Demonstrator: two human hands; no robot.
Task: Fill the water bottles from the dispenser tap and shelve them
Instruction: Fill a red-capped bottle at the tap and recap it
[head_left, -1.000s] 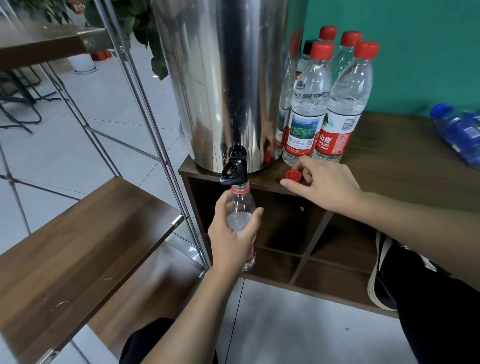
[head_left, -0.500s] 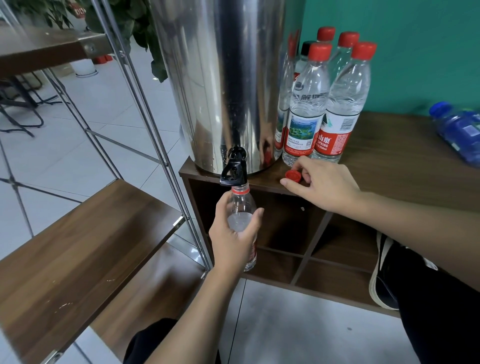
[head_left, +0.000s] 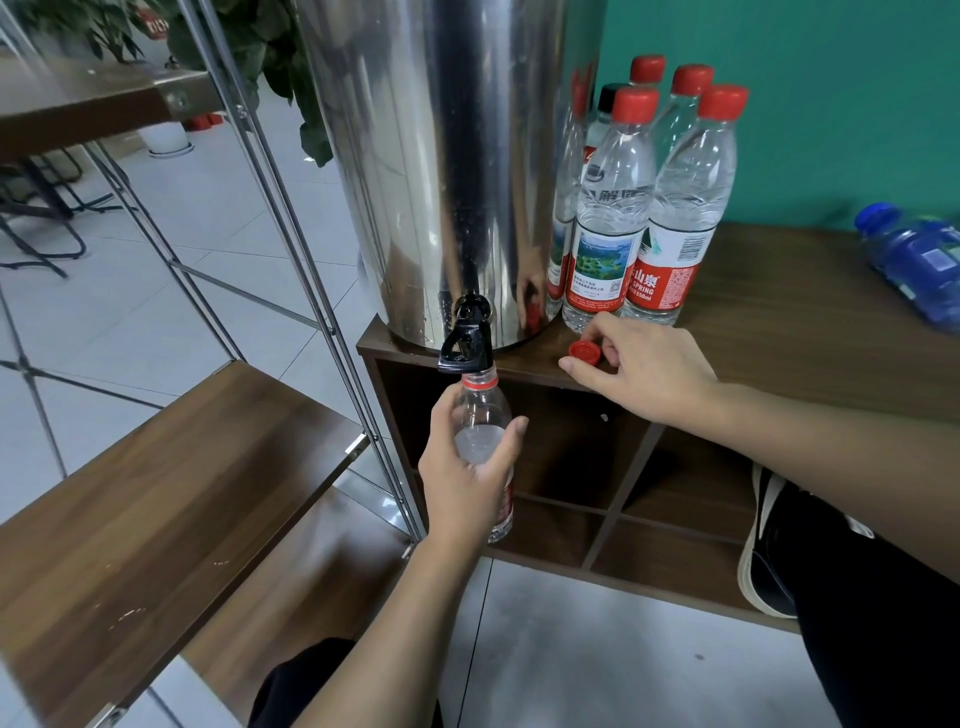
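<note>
The stainless steel dispenser (head_left: 457, 171) stands at the front left corner of the brown cabinet top (head_left: 779, 332), so its black tap (head_left: 466, 347) overhangs the front edge and a bottle can be brought up beneath it. The left hand (head_left: 470, 478) holds an uncapped clear bottle (head_left: 482, 421) upright there, its red-ringed neck just under the spout, fingers and thumb wrapped around the body below the shoulder; the forearm rises from below, wrist straight. Whether water is running cannot be told, though the bottle looks only partly filled.

The right hand (head_left: 644, 371) rests at the front edge of the cabinet top, just right of the dispenser, thumb and fingertips closed on the loose red cap (head_left: 586, 352), probably kept ready for resealing. Behind it, the capped bottles (head_left: 649, 208) stand clustered against the dispenser's right side. A blue bottle (head_left: 919, 260) lies on its side toward the right end. The wooden shelf (head_left: 171, 493) on its metal frame waits to the left, bare.
</note>
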